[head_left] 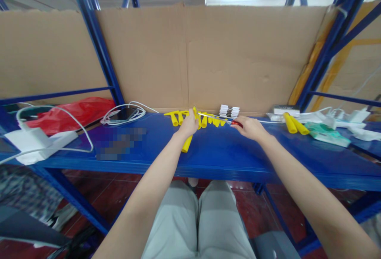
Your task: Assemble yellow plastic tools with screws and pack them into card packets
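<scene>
My left hand (189,125) is closed around a yellow piece (186,144), whose tube end shows below the fingers and whose tip shows above them. My right hand (249,127) grips the red handle (237,123) of a screwdriver-like tool. Its thin metal shaft (213,116) points left, and its tip is near the yellow piece's upper end; whether they touch is too small to tell. Several yellow parts (174,119) lie in a row on the blue table (220,152), behind and beside my left hand. White stacked pieces (229,111) are behind the tool.
At left are a red bag (74,114), a coiled white cable (139,112) over a dark phone, and a white power adapter (32,142). Two yellow tubes (290,123) and a green packet (326,134) lie at right. Cardboard (238,52) stands behind, between blue posts (99,41).
</scene>
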Demonstrator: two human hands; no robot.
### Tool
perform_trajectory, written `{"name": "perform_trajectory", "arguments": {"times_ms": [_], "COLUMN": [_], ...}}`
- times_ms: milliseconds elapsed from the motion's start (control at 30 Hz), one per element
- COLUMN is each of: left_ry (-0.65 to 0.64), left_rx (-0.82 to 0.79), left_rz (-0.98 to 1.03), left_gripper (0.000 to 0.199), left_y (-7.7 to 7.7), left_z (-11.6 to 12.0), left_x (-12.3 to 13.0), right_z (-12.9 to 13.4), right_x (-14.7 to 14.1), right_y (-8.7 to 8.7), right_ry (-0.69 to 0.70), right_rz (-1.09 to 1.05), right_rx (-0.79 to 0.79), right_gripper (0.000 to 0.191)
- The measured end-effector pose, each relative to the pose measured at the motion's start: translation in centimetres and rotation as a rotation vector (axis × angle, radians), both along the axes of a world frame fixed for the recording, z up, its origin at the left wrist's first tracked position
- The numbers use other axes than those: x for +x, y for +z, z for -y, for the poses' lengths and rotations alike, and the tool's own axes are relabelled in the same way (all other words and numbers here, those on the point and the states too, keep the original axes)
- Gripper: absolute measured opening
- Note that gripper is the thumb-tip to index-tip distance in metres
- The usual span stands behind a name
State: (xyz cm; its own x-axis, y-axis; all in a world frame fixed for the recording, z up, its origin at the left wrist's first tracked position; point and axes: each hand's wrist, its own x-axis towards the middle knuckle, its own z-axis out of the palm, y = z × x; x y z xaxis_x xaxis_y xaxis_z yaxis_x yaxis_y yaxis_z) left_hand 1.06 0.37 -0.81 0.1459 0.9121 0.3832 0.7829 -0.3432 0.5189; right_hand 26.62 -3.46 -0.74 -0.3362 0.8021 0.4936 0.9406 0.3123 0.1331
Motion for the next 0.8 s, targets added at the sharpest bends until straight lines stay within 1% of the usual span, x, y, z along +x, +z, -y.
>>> {"name": "perform_trajectory", "arguments": {"times_ms": [333, 567, 800], "left_ry": [-0.003, -0.008, 0.001], "left_rx": [-0.005, 0.006, 0.023], "left_rz": [-0.084, -0.101, -0.104], "left_gripper": [0.040, 0.040, 0.041], "left_y": [0.05, 0.04, 0.15], "left_z": [0.15, 0.43, 0.62], "left_x": [-0.02, 0.10, 0.18], "right_z": [0.01, -0.19, 0.37], "right_x": [0.15, 0.47, 0.37], "right_y": [0.05, 0.12, 0.36], "right_ry": [-0.022, -0.066, -0.011], "right_rz": [-0.016, -0.016, 0.011], "right_rx": [0.031, 0.066, 0.066], "right_gripper": [0.029, 0.019, 0.020]}}
